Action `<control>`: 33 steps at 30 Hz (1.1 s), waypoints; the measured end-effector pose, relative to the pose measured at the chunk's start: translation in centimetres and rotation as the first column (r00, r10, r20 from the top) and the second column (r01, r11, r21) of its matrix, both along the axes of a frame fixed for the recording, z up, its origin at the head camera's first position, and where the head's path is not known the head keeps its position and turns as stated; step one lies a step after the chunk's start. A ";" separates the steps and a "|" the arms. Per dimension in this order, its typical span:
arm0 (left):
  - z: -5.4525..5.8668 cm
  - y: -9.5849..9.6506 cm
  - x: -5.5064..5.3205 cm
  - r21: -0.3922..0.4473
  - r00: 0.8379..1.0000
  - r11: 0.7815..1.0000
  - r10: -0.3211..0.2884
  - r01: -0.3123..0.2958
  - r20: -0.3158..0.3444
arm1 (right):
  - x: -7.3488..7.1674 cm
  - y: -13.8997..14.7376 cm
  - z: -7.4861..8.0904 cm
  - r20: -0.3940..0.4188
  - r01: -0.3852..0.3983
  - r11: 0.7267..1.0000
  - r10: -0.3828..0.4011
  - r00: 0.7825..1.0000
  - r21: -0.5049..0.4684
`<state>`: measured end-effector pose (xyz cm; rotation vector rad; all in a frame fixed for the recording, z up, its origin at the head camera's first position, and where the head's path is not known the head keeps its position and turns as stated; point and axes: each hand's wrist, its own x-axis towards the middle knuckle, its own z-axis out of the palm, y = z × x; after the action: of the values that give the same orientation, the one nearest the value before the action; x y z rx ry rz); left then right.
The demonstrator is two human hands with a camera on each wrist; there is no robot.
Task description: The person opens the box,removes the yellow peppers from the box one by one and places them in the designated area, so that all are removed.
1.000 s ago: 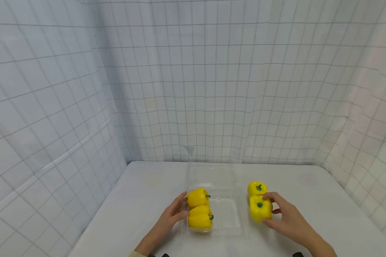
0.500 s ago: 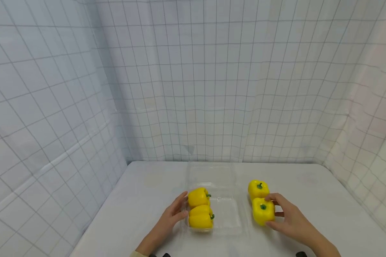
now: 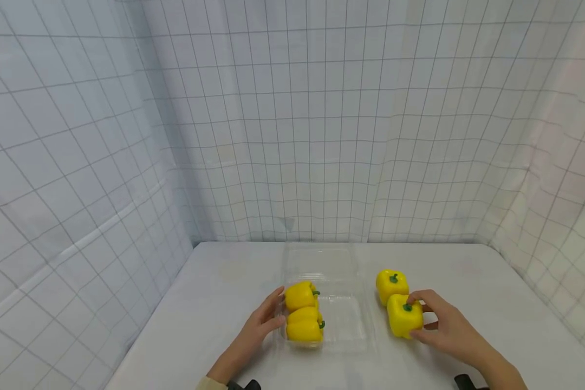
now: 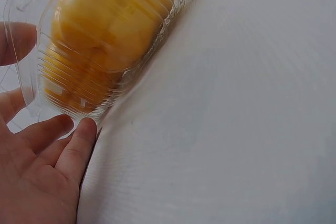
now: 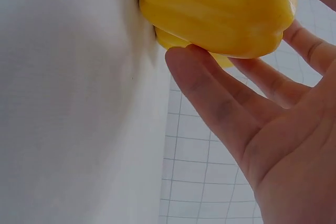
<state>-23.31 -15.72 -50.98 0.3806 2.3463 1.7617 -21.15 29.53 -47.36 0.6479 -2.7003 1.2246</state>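
My right hand (image 3: 443, 327) holds a yellow bell pepper (image 3: 400, 319) on the table between thumb and fingertips; its green stem faces up. Just behind it, overlapping in the head view, stands another yellow bell pepper (image 3: 389, 290). In the right wrist view the held pepper (image 5: 215, 14) lies in front of the fingers. My left hand (image 3: 255, 333) rests relaxed fingertips against the left side of a clear plastic clamshell box (image 3: 343, 319). Two yellow bell peppers lie on their sides along the box's left half, a rear one (image 3: 299, 297) and a front one (image 3: 303, 330), stems pointing right.
The clamshell's clear lid (image 3: 320, 262) lies folded back behind the box. A white table (image 3: 214, 303) carries everything. White gridded curtains (image 3: 317, 135) stand at the back and both sides.
My right hand has shifted slightly to the right together with the front loose pepper. The left hand stays at the box, and the two boxed peppers keep their places.
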 end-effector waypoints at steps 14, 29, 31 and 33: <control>0.4 0.1 0.2 0.002 1.000 1.000 -0.001 0.001 0.001 | -0.3 0.2 0.1 0.051 -0.049 0.997 0.052 0.997 -0.062; 0.2 0.0 0.3 0.007 1.000 1.000 -0.006 0.006 -0.002 | 0.1 0.1 0.2 0.041 -0.020 1.000 0.021 0.999 -0.017; 0.3 0.0 0.2 0.009 1.000 1.000 -0.004 0.005 -0.009 | 0.0 0.1 0.3 0.030 -0.017 1.000 0.017 0.999 -0.019; 0.3 0.0 0.2 0.007 1.000 1.000 -0.005 0.005 -0.014 | 0.0 0.1 0.4 0.021 -0.018 0.999 0.018 1.000 -0.027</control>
<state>-23.13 -15.73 -50.71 0.4013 2.3472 1.7716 -21.14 29.66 -46.98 0.6611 -2.6966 1.2768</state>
